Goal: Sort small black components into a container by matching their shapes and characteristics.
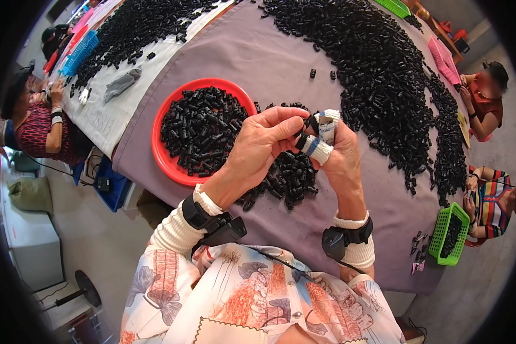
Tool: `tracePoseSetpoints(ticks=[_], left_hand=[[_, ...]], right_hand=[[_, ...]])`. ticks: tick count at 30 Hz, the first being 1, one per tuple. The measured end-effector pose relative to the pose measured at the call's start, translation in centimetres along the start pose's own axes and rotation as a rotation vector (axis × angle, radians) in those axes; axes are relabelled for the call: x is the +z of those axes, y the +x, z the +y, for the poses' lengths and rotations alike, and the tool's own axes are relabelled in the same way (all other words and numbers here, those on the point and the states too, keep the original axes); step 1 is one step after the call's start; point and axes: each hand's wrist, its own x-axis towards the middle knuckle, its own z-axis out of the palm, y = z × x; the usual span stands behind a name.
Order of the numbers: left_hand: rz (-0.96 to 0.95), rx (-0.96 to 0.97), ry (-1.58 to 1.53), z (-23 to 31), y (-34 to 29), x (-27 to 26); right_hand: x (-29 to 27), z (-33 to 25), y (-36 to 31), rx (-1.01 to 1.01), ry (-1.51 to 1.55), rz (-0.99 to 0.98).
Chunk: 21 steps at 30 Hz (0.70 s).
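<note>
Left hand (262, 139) and right hand (343, 150) together hold small black parts (312, 122).

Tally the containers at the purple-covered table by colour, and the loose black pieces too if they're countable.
Red basin: 1
Green baskets: 2, one cut off by the picture's upper edge
Pink basket: 1
Total containers: 4
Black pieces: too many, heaped and overlapping, to count
</note>
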Motion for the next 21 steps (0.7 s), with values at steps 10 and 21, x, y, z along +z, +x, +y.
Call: tracePoseSetpoints(ticks=[10, 21], left_hand=[[-0.003, 0.008, 0.009, -0.17, 0.01, -0.25], [0.022, -0.012, 0.016, -0.20, -0.18, -0.06]], right_hand=[[-0.32, 0.32, -0.19, -0.031, -0.011, -0.015], [-0.26, 0.40, -0.29, -0.008, 0.030, -0.006]])
